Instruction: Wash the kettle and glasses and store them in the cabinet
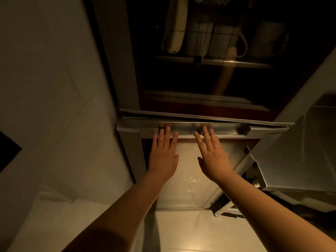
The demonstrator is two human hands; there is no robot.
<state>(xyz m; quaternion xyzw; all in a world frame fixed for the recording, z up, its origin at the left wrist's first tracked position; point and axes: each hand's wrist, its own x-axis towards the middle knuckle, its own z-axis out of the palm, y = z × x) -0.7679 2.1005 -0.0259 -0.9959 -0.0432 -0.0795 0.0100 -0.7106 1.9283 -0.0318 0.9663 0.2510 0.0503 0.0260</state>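
- The tall dark-framed cabinet with brushed-metal trim (200, 128) is seen ahead, its glass-fronted upper part far and its lower panel near.
- The left hand (164, 155) is laid flat with straight fingers, its fingertips (167, 130) resting at the edge of the long recessed metal handle strip (227, 127); nothing is held.
- The right hand (212, 153) is likewise spread flat, fingers touching the same strip, nothing gripped.
- The strip is judged stiff, smooth and somewhat slippery; hold is best taken by hooking fingers into its recess.
- The pale glossy panel (189, 179) below is judged rigid yet breakable if it is glass, so even two-handed pressure is advised.
- Behind the dark glass, pale mugs (223, 42) are seen on a shelf (209, 60), with a cream elongated object (174, 26) hanging at the left.
- Neither the kettle nor the glasses can be identified; whether they lie within cannot be told.
- An open metal-edged door (300, 139) is seen at the right, and pale wall tiles (45, 88) at the left.
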